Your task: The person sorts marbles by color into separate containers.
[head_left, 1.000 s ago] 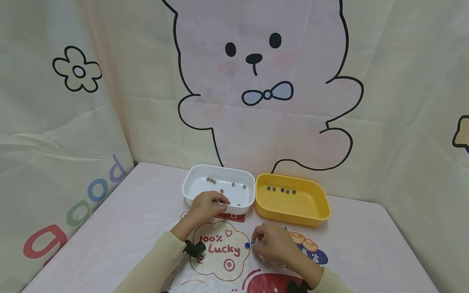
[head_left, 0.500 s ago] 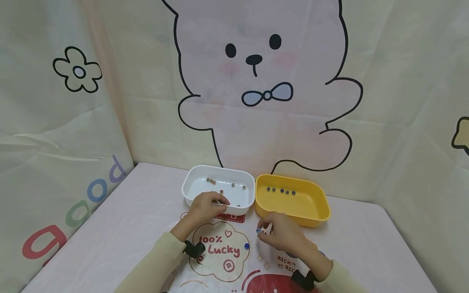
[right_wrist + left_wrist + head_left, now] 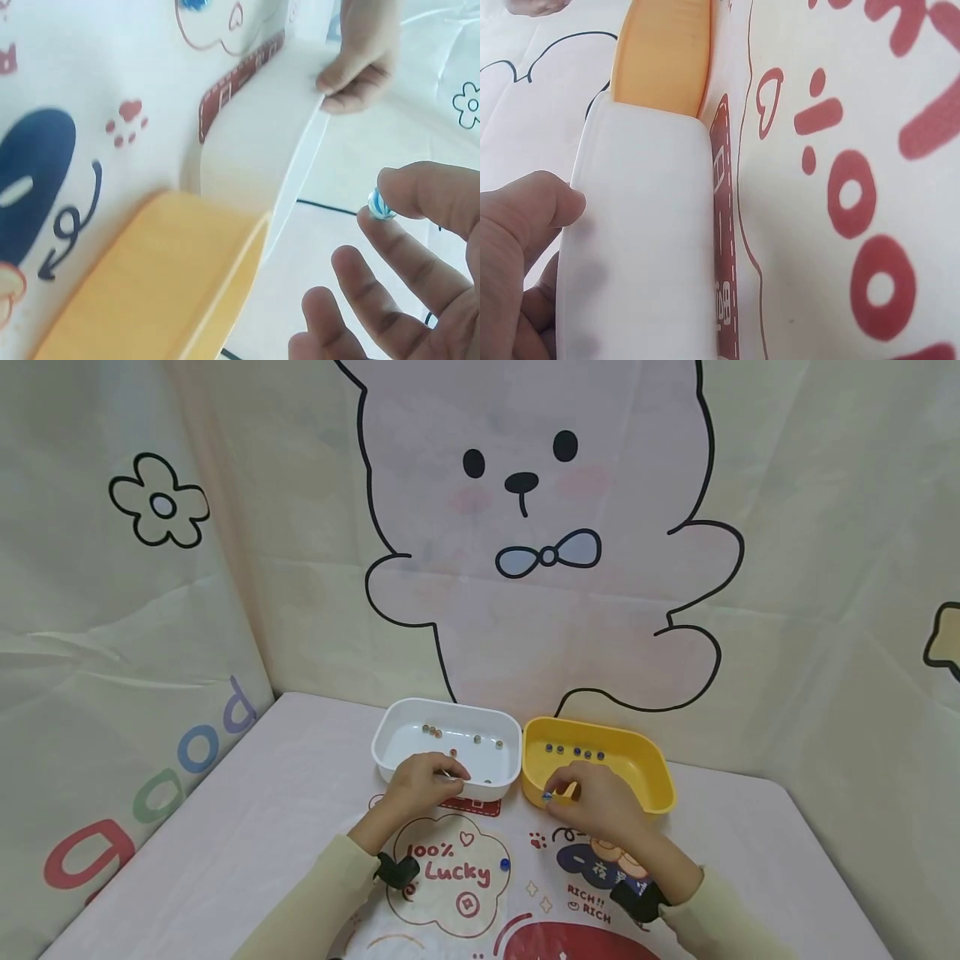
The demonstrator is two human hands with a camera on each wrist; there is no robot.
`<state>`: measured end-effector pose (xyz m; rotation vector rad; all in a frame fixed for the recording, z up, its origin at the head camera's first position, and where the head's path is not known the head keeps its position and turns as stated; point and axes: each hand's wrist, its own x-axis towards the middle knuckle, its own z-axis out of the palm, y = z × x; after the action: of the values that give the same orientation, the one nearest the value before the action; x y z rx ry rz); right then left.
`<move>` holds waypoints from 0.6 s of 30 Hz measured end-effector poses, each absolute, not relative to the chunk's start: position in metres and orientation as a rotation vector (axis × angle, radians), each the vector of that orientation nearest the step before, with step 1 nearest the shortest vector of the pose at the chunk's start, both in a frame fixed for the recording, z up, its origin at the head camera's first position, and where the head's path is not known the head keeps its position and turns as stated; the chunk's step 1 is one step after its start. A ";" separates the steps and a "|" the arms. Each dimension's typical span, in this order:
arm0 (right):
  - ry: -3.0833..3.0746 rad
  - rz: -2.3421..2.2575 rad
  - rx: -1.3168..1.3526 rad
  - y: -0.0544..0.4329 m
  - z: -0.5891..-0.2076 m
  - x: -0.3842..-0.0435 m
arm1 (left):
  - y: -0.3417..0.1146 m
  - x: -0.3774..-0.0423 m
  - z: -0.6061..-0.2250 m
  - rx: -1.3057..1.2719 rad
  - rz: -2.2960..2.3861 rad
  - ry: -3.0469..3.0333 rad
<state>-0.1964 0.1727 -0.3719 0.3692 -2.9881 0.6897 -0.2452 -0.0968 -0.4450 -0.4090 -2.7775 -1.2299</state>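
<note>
My left hand (image 3: 422, 785) grips the near rim of a white plastic tray (image 3: 491, 716), thumb on one side of the wall and fingers on the other. Between thumb and index finger, my right hand (image 3: 600, 800) pinches a blue-and-white swirled glass marble (image 3: 380, 204). That hand is over the near edge of a yellow plastic tray (image 3: 654, 777); its other fingers spread apart in the right wrist view. Several dark marbles (image 3: 577, 752) lie in the yellow tray. Several orange and pale marbles (image 3: 432, 731) are scattered in the white one, partly hidden by the left hand.
A single deep-blue marble (image 3: 505, 864) lies on the printed tablecloth (image 3: 750, 860) in front of the trays. The two trays stand side by side, near a hanging cloth (image 3: 300, 610) with a bear drawing at the back.
My right hand has lifted the swirled marble from beside the deep-blue one and carried it forward and right to the yellow tray's near edge. The left hand stays on the white tray.
</note>
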 end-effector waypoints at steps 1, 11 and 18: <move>-2.990 0.679 0.370 0.174 -0.370 -0.198 | -0.097 -0.245 -0.445 -0.416 -1.221 -2.776; -2.953 0.660 0.475 0.198 -0.367 -0.223 | -0.097 -0.247 -0.446 -0.413 -1.219 -2.779; -2.985 0.697 0.452 0.214 -0.373 -0.244 | -0.097 -0.247 -0.446 -0.415 -1.221 -2.775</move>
<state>-0.2443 0.2142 -0.3732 0.4518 -2.9854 0.6967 -0.2465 -0.0974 -0.4465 -0.4149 -2.7753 -1.2206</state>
